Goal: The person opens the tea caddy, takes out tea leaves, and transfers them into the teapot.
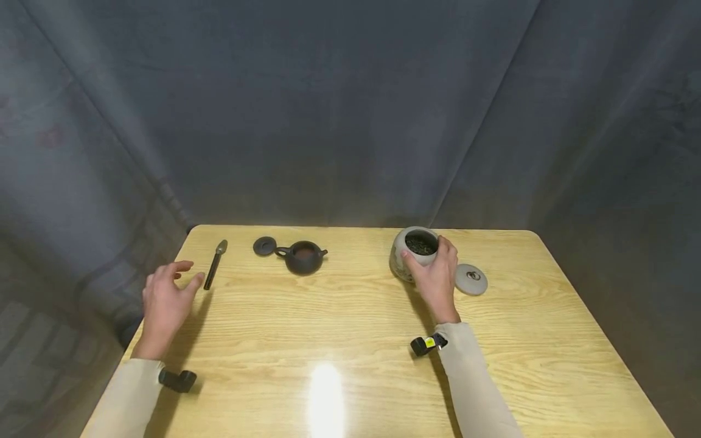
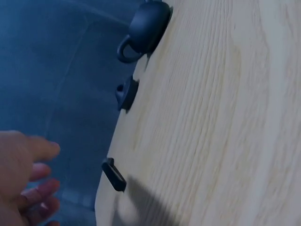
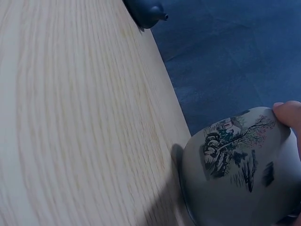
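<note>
Right of centre in the head view, the person's right hand (image 1: pixel 436 281) grips a pale round jar (image 1: pixel 398 258) near its mouth, thumb on one side, fingers on the other. Dark loose leaves (image 1: pixel 420 246) lie inside. The left hand (image 1: pixel 166 302), at the lower left, holds nothing, its fingers loosely bent, just beside a dark-handled spoon (image 1: pixel 215 266). The jar's lid (image 1: pixel 471 280) lies right of the jar. Left of centre stands a dark uncovered teapot (image 1: pixel 303 263), its round lid (image 1: pixel 265 246) near its handle. Grey curtain (image 1: pixel 328 109) fills the frame's top, beyond the wooden table (image 1: pixel 263 340).
</note>
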A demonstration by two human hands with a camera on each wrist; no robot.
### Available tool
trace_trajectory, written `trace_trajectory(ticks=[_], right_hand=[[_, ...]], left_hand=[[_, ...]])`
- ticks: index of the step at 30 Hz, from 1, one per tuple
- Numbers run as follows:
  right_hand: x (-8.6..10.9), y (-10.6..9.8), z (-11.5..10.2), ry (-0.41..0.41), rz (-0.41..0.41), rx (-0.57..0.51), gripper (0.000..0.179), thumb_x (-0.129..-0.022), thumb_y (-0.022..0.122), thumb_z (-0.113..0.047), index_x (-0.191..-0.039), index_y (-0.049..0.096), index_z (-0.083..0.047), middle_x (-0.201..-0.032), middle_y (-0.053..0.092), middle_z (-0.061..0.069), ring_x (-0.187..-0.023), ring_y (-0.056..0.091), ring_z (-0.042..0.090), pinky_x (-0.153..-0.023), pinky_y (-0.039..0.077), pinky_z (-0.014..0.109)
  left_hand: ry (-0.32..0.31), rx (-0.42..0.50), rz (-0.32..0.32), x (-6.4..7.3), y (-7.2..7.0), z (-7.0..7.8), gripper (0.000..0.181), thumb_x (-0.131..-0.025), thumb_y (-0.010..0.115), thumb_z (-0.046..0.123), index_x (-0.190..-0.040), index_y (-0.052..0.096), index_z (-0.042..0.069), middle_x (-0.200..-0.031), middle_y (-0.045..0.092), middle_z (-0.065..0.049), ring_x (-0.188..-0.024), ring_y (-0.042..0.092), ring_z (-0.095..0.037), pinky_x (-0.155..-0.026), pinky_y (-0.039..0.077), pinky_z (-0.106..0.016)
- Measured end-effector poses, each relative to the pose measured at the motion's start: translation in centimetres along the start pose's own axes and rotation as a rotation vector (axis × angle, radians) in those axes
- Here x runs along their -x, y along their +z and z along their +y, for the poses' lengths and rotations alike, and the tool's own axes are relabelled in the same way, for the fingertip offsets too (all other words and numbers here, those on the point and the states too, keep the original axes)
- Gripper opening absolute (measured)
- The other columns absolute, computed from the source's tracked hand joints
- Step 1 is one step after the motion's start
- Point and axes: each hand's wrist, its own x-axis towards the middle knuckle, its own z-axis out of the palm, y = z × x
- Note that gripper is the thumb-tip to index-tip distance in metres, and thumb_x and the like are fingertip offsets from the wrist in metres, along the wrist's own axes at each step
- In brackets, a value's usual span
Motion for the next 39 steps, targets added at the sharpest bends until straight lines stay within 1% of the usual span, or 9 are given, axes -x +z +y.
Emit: trace_trajectory(ticks=[4,8,12,15,20,25,29,34,39], right_hand=[[0.0,0.2,0.1,0.011,0.0,0.006,0.101,-0.09,0.082,-0.048,-0.163,0.033,0.002,-0.165,0.034,0.026,-0.153,0.036,0.044,-0.124,0.035,0.062],[0.1,0.2,0.0,0.017,-0.007,0.007,0.101,-0.09,0.082,-0.048,-0.164,0.033,0.001,-0.166,0.033,0.026,-0.153,0.036,0.045,-0.123,0.036,0.063],[0.2,0.2,-0.2,0.013,-0.009,0.007,0.101,-0.09,0.083,-0.047,-0.163,0.033,0.002,-0.166,0.033,0.026,-0.152,0.037,0.045,-0.123,0.036,0.062],[0.1,0.2,-0.2,0.008,-0.003,0.007,0.101,-0.09,0.083,-0.047,-0.163,0.034,0.002,-0.166,0.034,0.026,-0.151,0.038,0.045,-0.123,0.036,0.062],[0.2,0.2,-0.2,0.008,0.0,0.005,0.1,-0.09,0.083,-0.046,-0.163,0.034,0.002,-0.166,0.034,0.026,-0.151,0.038,0.045,-0.124,0.036,0.062],[0.2,0.2,-0.2,0.014,0.0,0.006,0.1,-0.09,0.082,-0.046,-0.163,0.034,0.002,-0.166,0.033,0.026,-0.152,0.037,0.045,-0.124,0.035,0.062],[0.2,0.2,-0.1,0.016,0.001,0.009,0.1,-0.09,0.082,-0.047,-0.163,0.034,0.001,-0.167,0.033,0.025,-0.152,0.037,0.045,-0.123,0.036,0.062],[0.2,0.2,0.0,0.012,0.006,0.014,0.1,-0.09,0.082,-0.047,-0.163,0.035,0.001,-0.166,0.034,0.025,-0.151,0.038,0.045,-0.122,0.037,0.062],[0.1,0.2,0.0,0.008,0.012,0.013,0.099,-0.089,0.082,-0.047,-0.163,0.035,0.0,-0.166,0.034,0.025,-0.151,0.038,0.045,-0.122,0.037,0.062]], left_hand=[[-0.03,-0.059,-0.069,-0.3,0.2,-1.1,0.043,-0.105,0.067,0.025,-0.13,0.065,-0.01,-0.118,0.067,-0.032,-0.1,0.062,-0.044,-0.08,0.044,-0.05],[-0.058,-0.073,-0.173,-0.7,0.9,-2.0,0.054,-0.107,0.065,0.033,-0.129,0.062,-0.015,-0.112,0.067,-0.032,-0.091,0.066,-0.041,-0.069,0.047,-0.04],[-0.113,-0.109,-0.284,-0.9,1.6,-2.2,0.071,-0.106,0.062,0.047,-0.132,0.056,-0.019,-0.115,0.062,-0.036,-0.094,0.063,-0.045,-0.072,0.05,-0.047],[-0.14,-0.163,-0.321,-0.9,2.1,-2.1,0.071,-0.105,0.064,0.048,-0.13,0.054,-0.018,-0.116,0.058,-0.038,-0.096,0.062,-0.049,-0.073,0.05,-0.052],[-0.137,-0.22,-0.283,-1.1,2.7,-1.8,0.049,-0.105,0.065,0.032,-0.118,0.056,-0.014,-0.107,0.058,-0.035,-0.087,0.061,-0.046,-0.071,0.047,-0.052],[-0.122,-0.23,-0.25,-1.2,3.0,-1.8,0.032,-0.107,0.059,0.021,-0.106,0.06,-0.011,-0.098,0.059,-0.03,-0.079,0.059,-0.039,-0.064,0.044,-0.042],[-0.123,-0.231,-0.234,-1.3,2.8,-1.8,0.028,-0.106,0.057,0.017,-0.102,0.061,-0.01,-0.094,0.063,-0.029,-0.075,0.059,-0.035,-0.06,0.042,-0.038],[-0.116,-0.23,-0.22,-1.2,2.2,-1.8,0.027,-0.106,0.057,0.018,-0.103,0.062,-0.008,-0.094,0.068,-0.028,-0.075,0.063,-0.037,-0.059,0.044,-0.041],[-0.107,-0.232,-0.216,-1.1,1.8,-1.9,0.027,-0.107,0.056,0.02,-0.102,0.063,-0.006,-0.091,0.07,-0.027,-0.072,0.062,-0.034,-0.058,0.042,-0.038]])
